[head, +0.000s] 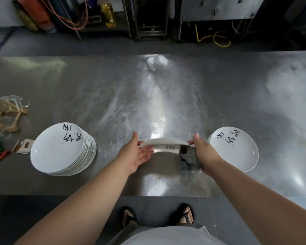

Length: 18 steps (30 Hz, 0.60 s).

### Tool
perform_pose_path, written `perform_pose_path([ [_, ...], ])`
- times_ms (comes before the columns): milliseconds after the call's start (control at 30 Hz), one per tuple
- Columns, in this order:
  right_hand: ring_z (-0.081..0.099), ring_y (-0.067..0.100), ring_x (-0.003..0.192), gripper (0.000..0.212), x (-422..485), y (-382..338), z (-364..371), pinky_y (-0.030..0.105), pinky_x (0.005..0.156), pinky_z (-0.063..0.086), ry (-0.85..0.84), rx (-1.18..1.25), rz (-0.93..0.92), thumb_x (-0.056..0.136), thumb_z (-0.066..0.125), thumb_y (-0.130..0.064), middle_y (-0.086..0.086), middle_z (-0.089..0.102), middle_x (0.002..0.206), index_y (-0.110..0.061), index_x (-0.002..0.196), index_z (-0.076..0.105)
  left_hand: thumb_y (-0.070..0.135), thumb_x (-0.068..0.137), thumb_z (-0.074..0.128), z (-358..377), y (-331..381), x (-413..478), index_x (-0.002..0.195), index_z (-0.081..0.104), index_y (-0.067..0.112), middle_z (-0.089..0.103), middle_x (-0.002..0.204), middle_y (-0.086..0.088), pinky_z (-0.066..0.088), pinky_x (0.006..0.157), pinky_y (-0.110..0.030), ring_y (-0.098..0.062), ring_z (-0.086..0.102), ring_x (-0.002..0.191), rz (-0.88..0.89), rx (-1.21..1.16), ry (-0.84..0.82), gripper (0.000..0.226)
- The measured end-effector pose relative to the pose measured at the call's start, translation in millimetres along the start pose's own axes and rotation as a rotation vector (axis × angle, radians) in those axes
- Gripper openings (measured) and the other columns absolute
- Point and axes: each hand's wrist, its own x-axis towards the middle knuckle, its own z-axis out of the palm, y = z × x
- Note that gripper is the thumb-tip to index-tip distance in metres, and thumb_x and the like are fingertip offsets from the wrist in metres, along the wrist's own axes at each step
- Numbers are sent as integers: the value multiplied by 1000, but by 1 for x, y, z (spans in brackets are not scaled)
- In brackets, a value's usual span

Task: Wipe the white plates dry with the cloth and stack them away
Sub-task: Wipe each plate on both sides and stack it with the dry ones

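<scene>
Plate stack (60, 149) left on desk (148, 85). Left hand (136, 152) grip wide, fingers straight against left rim of held plate (163, 141), edge-on above desk. Right hand (201, 147) grip pinching right rim plus dark cloth (189, 156). Single plate (233, 149) far right.

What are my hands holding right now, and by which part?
One white plate, edge-on: left hand presses flat on its left rim; right hand holds its right rim together with the dark cloth.

White plate (163, 142) held edge-on over steel worktop (113, 96), left hand (136, 152) flat against its left rim, right hand (200, 149) gripping dark cloth (188, 159) at its right rim, stack (60, 149) of plates left of it, lone plate (235, 149) right of it
</scene>
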Motion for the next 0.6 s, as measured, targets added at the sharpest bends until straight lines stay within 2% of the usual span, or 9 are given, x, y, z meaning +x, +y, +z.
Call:
perform_pose_path([
  [67,68,23,87,38,-10,-4,-7,32,71,55,-11,6,-127,106,51,-51,0,72,92,-21,96,71,25,105,61,-3,4,-1,113,60,18,71,113,-10,55,63,-35,-24,71,85,81,-44,-29,10],
  [167,65,16,60,19,-18,-13,-10,31,56,53,-52,-185,-233,101,63,-38,-3,71,71,-20,96,60,8,103,60,-6,8,-4,128,59,27,72,122,-8,58,60,-35,-24,73,90,91,-108,-123,31],
  [267,71,14,59,20,-26,-25,-9,29,53,52,-49,-409,-216,96,56,-38,-8,75,69,-28,111,49,8,104,57,-9,10,-12,135,64,15,75,122,-13,62,69,-39,-26,74,98,92,-71,-188,33],
  [300,72,14,60,20,-29,-29,-8,32,53,54,2,-393,-227,95,53,-35,-8,75,68,-26,113,49,7,104,57,-10,11,-13,133,65,14,74,124,-15,63,73,-40,-28,72,100,100,-72,-188,31],
  [400,72,18,59,10,-46,-46,0,42,60,59,115,24,-251,96,52,-26,-1,77,75,-27,106,56,5,104,56,-13,11,-19,122,64,14,73,120,-15,61,73,-41,-30,70,99,131,-82,-215,21],
  [467,73,5,80,17,-59,-52,9,27,67,60,118,60,-458,101,56,-24,-5,76,101,-35,112,60,6,104,56,-14,14,-24,116,63,16,72,114,-13,57,72,-41,-30,68,94,155,-65,-234,17],
  [500,71,4,102,26,-63,-48,16,21,81,57,81,-62,-621,103,56,-28,-8,70,122,-40,126,58,7,104,56,-12,15,-26,115,62,17,71,111,-13,54,72,-40,-30,67,91,171,-57,-237,15],
  [533,61,8,125,39,-65,-42,24,25,99,53,-8,-252,-760,105,52,-36,-8,59,143,-41,144,49,8,104,56,-10,17,-29,113,63,16,72,106,-13,52,72,-38,-28,67,87,187,-57,-238,14],
  [600,26,23,157,68,-71,-26,48,39,124,33,-159,-751,-921,105,35,-55,-3,22,172,-35,166,14,7,104,55,-6,23,-36,111,64,15,75,96,-11,54,65,-32,-23,70,78,221,-75,-243,14],
])
